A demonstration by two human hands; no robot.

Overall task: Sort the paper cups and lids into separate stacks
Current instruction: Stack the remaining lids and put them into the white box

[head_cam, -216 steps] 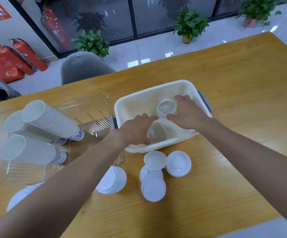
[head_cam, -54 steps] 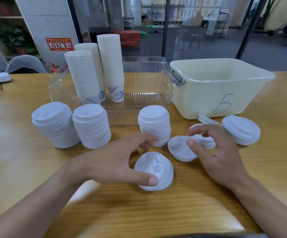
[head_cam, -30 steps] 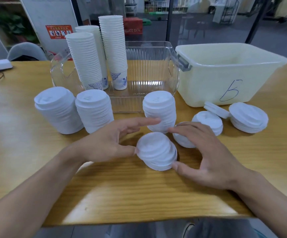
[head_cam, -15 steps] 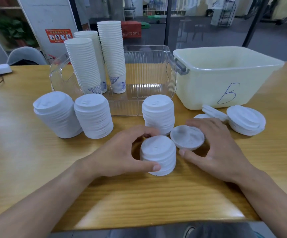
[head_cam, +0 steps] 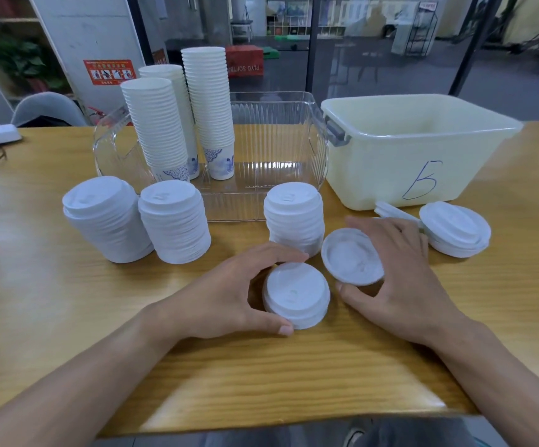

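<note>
My left hand [head_cam: 229,295] curls around a short stack of white lids [head_cam: 297,295] on the table, thumb in front and fingers behind. My right hand [head_cam: 400,275] grips an upside-down lid [head_cam: 350,259], tilted just right of that stack. Three taller lid stacks stand behind: two on the left [head_cam: 106,217] [head_cam: 174,224] and one in the middle [head_cam: 294,217]. Another low lid pile [head_cam: 455,230] and a leaning lid [head_cam: 394,211] lie to the right. Three tall stacks of paper cups [head_cam: 161,127] stand in the clear tray [head_cam: 277,162].
A cream plastic tub [head_cam: 416,156] marked with a blue letter stands at the back right, touching the clear tray. The wooden table's front edge [head_cam: 261,424] is close to my body. A grey chair [head_cam: 45,108] sits behind the table at left.
My right hand has lifted and tilted the upside-down lid closer to the short stack. My left hand keeps hold of that stack, which has shifted slightly nearer to me.
</note>
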